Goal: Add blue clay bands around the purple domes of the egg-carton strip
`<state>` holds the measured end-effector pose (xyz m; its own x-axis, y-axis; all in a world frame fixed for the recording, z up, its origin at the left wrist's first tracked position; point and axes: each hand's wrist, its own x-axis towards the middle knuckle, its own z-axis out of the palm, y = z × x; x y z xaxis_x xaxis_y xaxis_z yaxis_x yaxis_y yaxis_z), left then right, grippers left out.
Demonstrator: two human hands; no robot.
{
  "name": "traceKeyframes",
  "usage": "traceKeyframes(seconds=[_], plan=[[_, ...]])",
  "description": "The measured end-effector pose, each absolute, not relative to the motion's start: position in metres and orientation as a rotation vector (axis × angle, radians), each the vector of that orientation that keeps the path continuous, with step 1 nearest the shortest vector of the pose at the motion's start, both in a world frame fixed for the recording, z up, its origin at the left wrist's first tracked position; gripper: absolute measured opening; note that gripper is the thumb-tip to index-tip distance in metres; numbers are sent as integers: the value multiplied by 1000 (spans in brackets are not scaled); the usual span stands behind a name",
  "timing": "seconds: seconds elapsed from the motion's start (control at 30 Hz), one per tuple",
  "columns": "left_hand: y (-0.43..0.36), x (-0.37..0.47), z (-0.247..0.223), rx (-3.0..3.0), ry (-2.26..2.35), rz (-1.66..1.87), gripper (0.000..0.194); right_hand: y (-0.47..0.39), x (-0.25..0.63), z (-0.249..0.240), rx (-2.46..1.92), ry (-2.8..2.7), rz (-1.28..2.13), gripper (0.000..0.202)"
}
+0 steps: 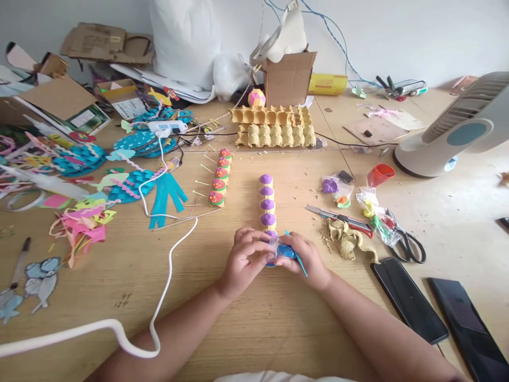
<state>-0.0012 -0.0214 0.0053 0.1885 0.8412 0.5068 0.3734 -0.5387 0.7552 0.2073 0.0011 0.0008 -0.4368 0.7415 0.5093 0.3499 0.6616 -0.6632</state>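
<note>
My right hand [304,259] is closed on a small clear bag of blue clay [285,251], with a thin blue stick [301,262] beside its fingers. Pinching the clear plastic of that bag from the other side is my left hand [248,255]. Just beyond both hands runs a carton strip [267,205] whose bumps are capped with purple clay; its near end is partly hidden by my fingers. Further left stands a second strip [220,183] with red and green caps and thin sticks poking out on its left.
Egg cartons [278,135] lie at the back. To the right are a cutter [342,217], scissors [406,241], torn carton pieces [344,239], two phones [409,297], a red cup [380,174] and a fan [457,127]. A white cable [170,265] and paper crafts [85,223] occupy the left.
</note>
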Motion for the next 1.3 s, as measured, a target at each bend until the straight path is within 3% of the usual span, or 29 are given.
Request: traceKeyframes(seconds=[0.13, 0.33, 0.6, 1.03, 1.3], plan=[[-22, 1, 8, 2024, 1083, 1314, 7, 0, 208, -1, -824, -1959, 712, 50], [-24, 5, 5, 2010, 1159, 1400, 10, -2, 207, 4, -783, -1879, 802, 15], [-25, 5, 7, 2037, 1243, 1433, 12, -5, 203, 3, -800, -1780, 888, 6], [-26, 4, 2, 2027, 1261, 1412, 32, -4, 204, 7, -880, -1781, 902, 20], [-22, 3, -2, 1999, 1196, 1379, 27, -6, 204, 5, -915, -1707, 1063, 26]])
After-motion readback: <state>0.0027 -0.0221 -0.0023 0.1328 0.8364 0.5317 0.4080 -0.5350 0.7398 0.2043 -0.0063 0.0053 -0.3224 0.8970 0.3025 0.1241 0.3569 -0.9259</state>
